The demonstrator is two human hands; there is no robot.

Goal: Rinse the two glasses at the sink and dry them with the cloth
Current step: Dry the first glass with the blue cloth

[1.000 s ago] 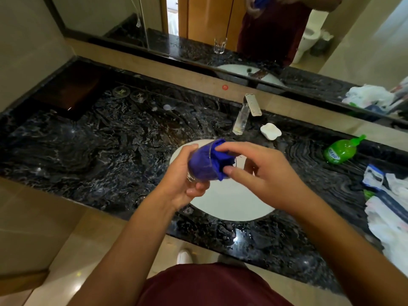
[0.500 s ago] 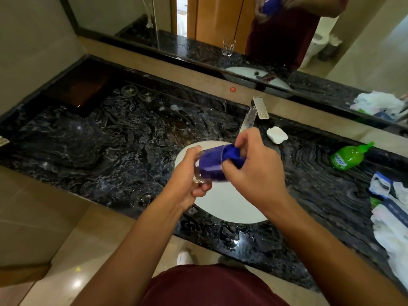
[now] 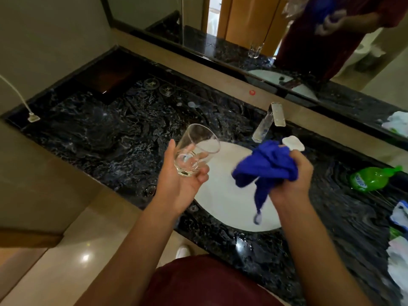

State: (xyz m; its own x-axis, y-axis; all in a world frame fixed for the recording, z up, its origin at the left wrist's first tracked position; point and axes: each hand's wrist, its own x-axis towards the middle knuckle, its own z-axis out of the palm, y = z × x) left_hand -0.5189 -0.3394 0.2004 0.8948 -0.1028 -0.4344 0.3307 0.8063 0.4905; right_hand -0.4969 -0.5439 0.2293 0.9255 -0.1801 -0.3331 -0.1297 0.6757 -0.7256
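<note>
Holding a clear drinking glass (image 3: 197, 150) by its thick base, the left hand (image 3: 181, 184) has the fingers curled around it, and the mouth tilts up and to the right above the left edge of the round white sink basin (image 3: 223, 202). The right hand (image 3: 291, 177) is closed tight on a crumpled blue cloth (image 3: 265, 168), apart from the glass, and one corner hangs down over the basin. On the far side stands a chrome tap (image 3: 268, 122). A green plastic bottle (image 3: 371, 178) lies on the black marble counter (image 3: 99, 133), far to the right.
</note>
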